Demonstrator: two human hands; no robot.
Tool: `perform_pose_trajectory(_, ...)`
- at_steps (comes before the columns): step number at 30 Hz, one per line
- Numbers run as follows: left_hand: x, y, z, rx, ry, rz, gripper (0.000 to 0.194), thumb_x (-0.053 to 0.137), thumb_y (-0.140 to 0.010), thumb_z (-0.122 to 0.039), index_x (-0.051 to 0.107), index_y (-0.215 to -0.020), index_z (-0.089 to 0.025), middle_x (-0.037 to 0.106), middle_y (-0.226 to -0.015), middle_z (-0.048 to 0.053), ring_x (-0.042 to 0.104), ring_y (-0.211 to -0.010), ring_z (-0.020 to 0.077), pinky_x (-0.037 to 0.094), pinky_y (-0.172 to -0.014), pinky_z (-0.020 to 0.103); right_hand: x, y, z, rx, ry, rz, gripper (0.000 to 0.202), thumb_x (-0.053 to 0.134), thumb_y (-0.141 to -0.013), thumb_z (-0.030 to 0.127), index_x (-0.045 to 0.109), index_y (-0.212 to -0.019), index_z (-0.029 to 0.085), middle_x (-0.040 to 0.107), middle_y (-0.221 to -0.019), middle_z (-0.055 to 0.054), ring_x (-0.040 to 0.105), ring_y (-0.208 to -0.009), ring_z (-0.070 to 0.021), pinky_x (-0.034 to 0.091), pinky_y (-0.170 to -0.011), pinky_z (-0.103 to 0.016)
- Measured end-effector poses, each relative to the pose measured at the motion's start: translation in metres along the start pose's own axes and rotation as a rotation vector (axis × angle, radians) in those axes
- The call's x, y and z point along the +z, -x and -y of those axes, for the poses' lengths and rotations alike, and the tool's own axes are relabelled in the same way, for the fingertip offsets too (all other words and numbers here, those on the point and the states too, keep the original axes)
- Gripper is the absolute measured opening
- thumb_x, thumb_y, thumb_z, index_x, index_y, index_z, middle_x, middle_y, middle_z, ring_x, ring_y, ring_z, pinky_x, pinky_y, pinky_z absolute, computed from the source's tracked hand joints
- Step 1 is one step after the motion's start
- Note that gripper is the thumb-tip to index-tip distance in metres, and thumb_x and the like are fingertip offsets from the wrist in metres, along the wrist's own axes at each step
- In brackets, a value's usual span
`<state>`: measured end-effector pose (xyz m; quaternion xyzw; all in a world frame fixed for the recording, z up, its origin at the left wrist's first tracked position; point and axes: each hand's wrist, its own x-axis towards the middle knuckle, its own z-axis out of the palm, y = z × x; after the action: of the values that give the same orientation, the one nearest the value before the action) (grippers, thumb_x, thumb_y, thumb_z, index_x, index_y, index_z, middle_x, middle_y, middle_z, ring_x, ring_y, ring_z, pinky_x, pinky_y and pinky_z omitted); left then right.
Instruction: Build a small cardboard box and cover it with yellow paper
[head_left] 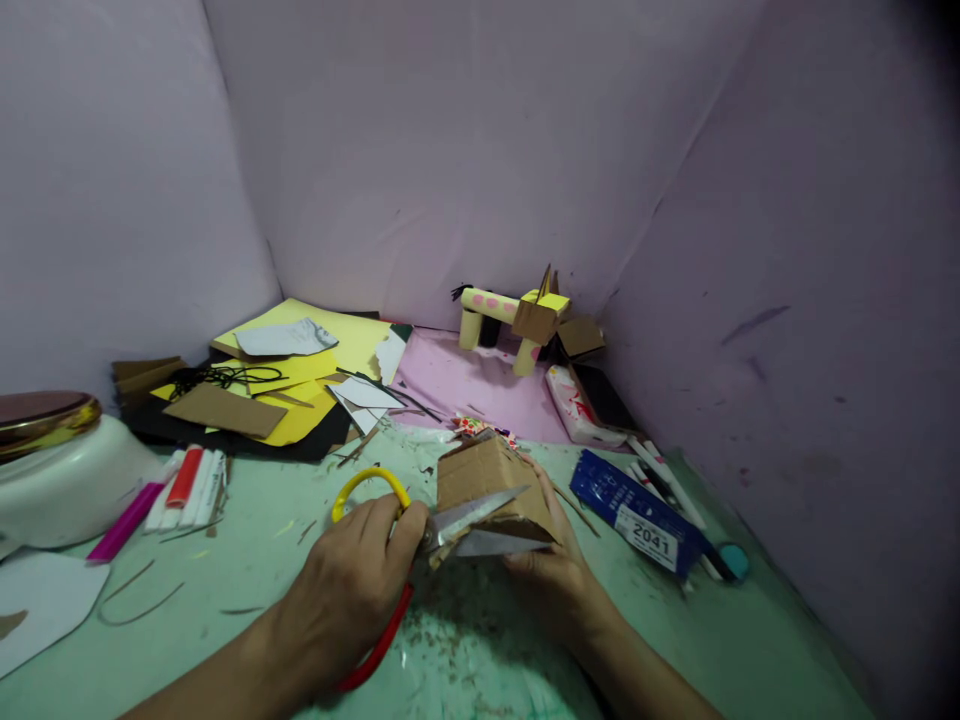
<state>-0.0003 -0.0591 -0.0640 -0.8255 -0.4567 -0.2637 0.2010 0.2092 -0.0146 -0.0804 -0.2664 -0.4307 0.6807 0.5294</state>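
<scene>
My left hand (pixel 356 565) is closed around scissors (pixel 469 515) with one yellow and one red handle loop. The scissor blades are apart and straddle the near edge of a small folded cardboard piece (pixel 472 470), shaped like an open box. My right hand (pixel 559 570) grips that cardboard from its right side, thumb below and fingers partly hidden behind it. A frayed strip of cardboard (pixel 442 552) hangs by the scissor pivot. Small scraps and crumbs lie on the green tabletop (pixel 262 560) under both hands.
A yellow paper giraffe-like figure (pixel 495 305) stands at the back. Yellow sheets (pixel 352 345), cardboard (pixel 225 410) and black cord (pixel 217 377) are piled left. White markers (pixel 199 505) lie left; a blue packet (pixel 630 500) and a phone (pixel 602 395) lie right. Walls enclose the table.
</scene>
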Motion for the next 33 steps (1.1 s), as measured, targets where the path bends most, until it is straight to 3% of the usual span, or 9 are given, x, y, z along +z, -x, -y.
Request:
perform_pose_trajectory(10, -0.001, 0.0, 0.0, 0.017, -0.047, 0.006, 0.022, 0.032, -0.092, -0.008, 0.048, -0.106, -0.013, 0.052, -0.071, 0.004, 0.05, -0.054, 0.019, 0.044, -0.048, 0.03, 0.012, 0.004, 0.008, 0.018, -0.054, 0.009, 0.085, 0.084, -0.056, 0.026, 0.041, -0.129, 0.03, 0.064, -0.112, -0.004, 0.06, -0.101, -0.0271, 0.045, -0.085, -0.036)
perform_pose_trajectory(18, -0.003, 0.001, 0.004, 0.022, -0.014, 0.05, 0.022, 0.031, -0.092, -0.008, 0.048, -0.105, -0.014, 0.051, -0.069, 0.003, 0.05, -0.054, 0.0194, 0.044, -0.046, 0.03, 0.012, 0.003, 0.01, 0.016, -0.033, -0.024, 0.085, 0.085, -0.054, 0.025, 0.043, -0.128, 0.029, 0.064, -0.112, -0.004, 0.06, -0.101, -0.0263, 0.045, -0.084, -0.035)
perform_pose_trajectory(28, -0.002, 0.001, 0.006, 0.031, 0.077, 0.023, 0.023, 0.028, -0.093, -0.01, 0.048, -0.102, -0.016, 0.052, -0.064, 0.0, 0.05, -0.05, 0.0174, 0.042, -0.045, 0.028, 0.015, 0.004, 0.01, 0.053, -0.057, -0.052, 0.09, 0.085, -0.052, 0.024, 0.038, -0.129, 0.028, 0.064, -0.111, -0.005, 0.06, -0.102, -0.0271, 0.046, -0.085, -0.036)
perform_pose_trajectory(33, -0.006, -0.002, 0.009, -0.009, 0.234, 0.064, 0.022, 0.029, -0.09, -0.009, 0.047, -0.093, -0.02, 0.05, -0.061, -0.003, 0.046, -0.047, 0.0145, 0.037, -0.042, 0.025, 0.014, 0.003, 0.011, 0.057, -0.074, -0.084, 0.093, 0.087, -0.05, 0.023, 0.038, -0.129, 0.026, 0.066, -0.106, -0.004, 0.062, -0.098, -0.027, 0.049, -0.081, -0.035)
